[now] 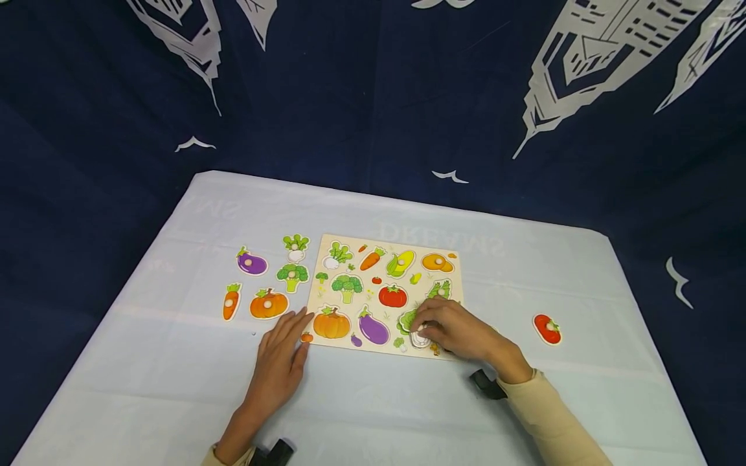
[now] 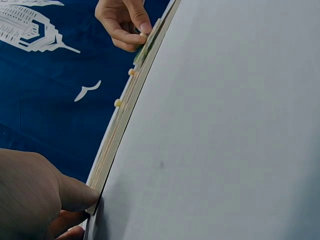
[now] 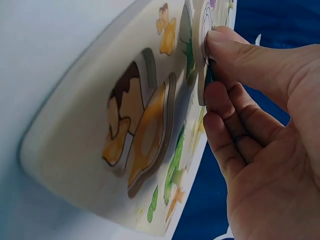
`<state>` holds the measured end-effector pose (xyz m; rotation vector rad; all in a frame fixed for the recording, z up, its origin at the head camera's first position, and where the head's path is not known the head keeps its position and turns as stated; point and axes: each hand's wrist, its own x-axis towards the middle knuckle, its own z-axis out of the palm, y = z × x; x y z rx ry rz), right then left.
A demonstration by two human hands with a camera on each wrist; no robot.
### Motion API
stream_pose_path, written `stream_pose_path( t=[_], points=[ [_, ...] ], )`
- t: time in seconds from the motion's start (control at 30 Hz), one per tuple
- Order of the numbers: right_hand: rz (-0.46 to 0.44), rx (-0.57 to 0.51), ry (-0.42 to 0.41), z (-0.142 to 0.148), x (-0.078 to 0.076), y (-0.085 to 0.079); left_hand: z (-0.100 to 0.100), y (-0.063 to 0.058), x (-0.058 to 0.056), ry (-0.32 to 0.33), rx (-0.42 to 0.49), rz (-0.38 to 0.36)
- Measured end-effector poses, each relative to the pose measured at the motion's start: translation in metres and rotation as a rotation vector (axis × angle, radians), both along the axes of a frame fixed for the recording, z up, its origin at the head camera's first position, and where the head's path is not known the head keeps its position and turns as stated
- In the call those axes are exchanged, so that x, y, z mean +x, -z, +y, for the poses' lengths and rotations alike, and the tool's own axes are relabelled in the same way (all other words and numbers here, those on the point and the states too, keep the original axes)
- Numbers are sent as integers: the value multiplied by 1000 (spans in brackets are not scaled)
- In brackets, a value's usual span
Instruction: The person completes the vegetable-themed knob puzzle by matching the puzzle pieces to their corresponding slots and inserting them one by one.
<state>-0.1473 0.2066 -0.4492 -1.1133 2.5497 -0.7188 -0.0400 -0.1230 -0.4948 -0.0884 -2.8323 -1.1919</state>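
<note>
My right hand (image 1: 451, 327) pinches a green-and-white leafy vegetable puzzle piece (image 1: 419, 338) over the lower right of a wooden puzzle board (image 1: 418, 256). In the right wrist view the thumb and fingertips hold that piece (image 3: 201, 55) on edge, tilted over the board. Near it, a yellow-orange piece (image 3: 147, 142) lies tilted across its recess. My left hand (image 1: 278, 362) rests at the board's lower left corner with fingers extended; its thumb (image 2: 77, 192) touches the front edge. Knobbed corn (image 1: 401, 263) and potato (image 1: 434, 261) pieces sit in the board.
Loose eggplant (image 1: 252, 263), radish (image 1: 296, 255), broccoli (image 1: 293, 283), carrot (image 1: 231, 301) and pumpkin (image 1: 262, 309) pieces lie left of the board. A tomato piece (image 1: 547, 336) lies to its right. The white-covered table (image 1: 373, 414) meets a dark blue patterned cloth (image 1: 361, 116) behind.
</note>
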Motion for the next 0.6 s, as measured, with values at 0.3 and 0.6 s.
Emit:
stream_pose_path(
  t=[0.3,0.6],
  points=[
    [-7,10,-16,-4,0,3,0,-1,0,2,3,16],
    [-19,30,-6,-6,2,5,1,-1,1,1,-2,29]
  ],
)
